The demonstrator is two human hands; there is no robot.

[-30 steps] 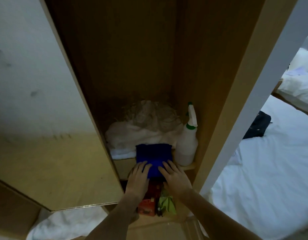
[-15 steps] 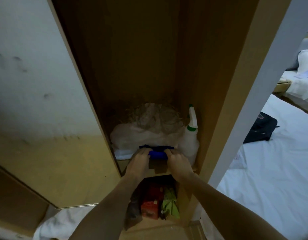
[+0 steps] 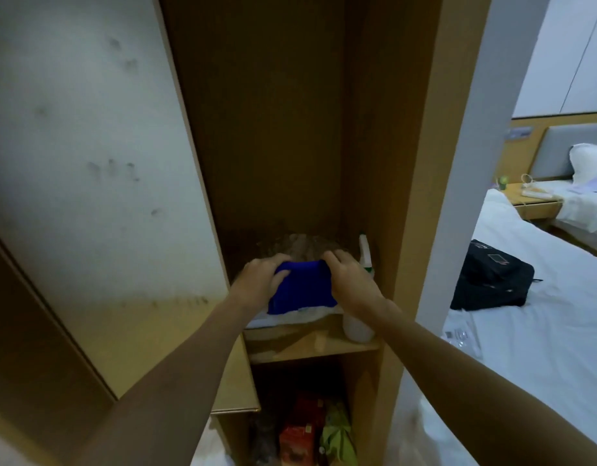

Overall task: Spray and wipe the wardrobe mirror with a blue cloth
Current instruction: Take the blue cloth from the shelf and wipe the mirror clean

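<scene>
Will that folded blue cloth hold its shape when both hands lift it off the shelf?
Probably not: the folded blue cloth already bunches between the left hand and right hand, so it should droop. It looks light and unlikely to slip.

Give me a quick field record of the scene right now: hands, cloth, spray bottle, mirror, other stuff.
left hand: gripping the blue cloth's left edge
right hand: gripping its right edge
blue cloth: folded, on white linen on the wardrobe shelf
spray bottle: upright on shelf, right of cloth, untouched
mirror: open door at left, smudged
lower shelf: red and green packets
</scene>
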